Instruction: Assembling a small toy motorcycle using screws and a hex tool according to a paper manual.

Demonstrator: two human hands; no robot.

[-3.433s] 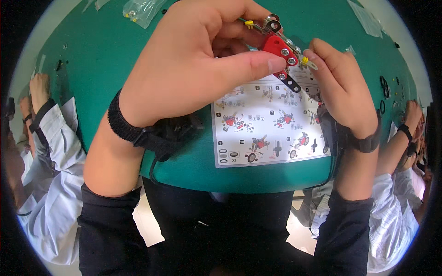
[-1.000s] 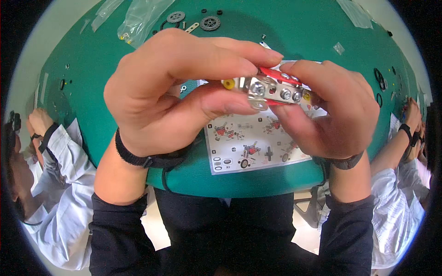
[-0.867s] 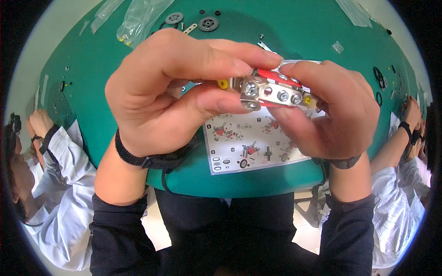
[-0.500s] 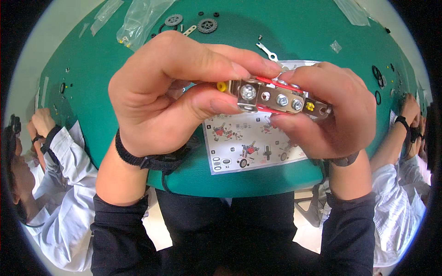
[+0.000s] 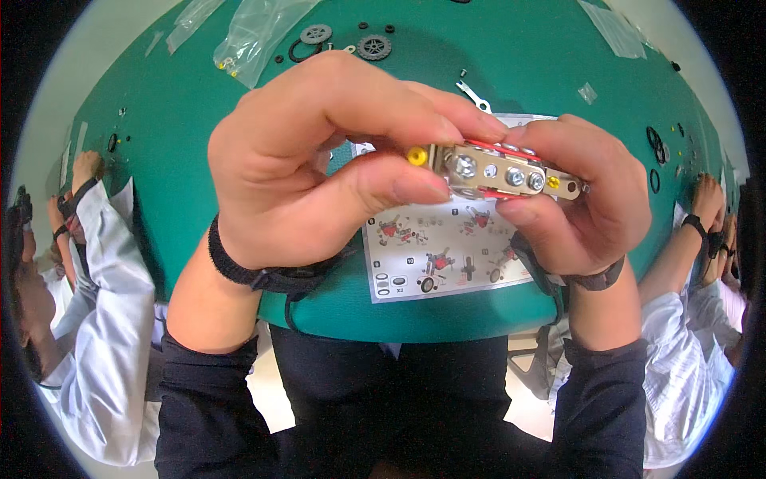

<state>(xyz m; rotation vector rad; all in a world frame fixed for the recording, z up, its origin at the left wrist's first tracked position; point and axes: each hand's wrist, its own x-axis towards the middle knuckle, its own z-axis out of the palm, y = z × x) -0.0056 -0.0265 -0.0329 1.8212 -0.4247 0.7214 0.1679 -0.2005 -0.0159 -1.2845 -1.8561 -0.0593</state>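
Note:
Between both hands I hold a small metal model assembly, made of perforated strips with silver screws, red side pieces and yellow bits. My left hand pinches its left end between thumb and fingers, beside a round yellow piece. My right hand grips the other end, its thumb below and fingers above. The far tip of the metal strip reaches into the right hand. Under the hands lies a printed instruction sheet with pictures of assembly steps, partly hidden by them.
A small silver wrench lies beyond the sheet. Grey toothed wheels, black rings and a clear plastic bag with yellow parts are at the far left. Black tyres lie at right. Co-workers sit at both sides of the green table.
Both hands and the assembly have shifted slightly right in view, and the assembly is turned a little. The co-worker's arm at left has moved farther up the table.

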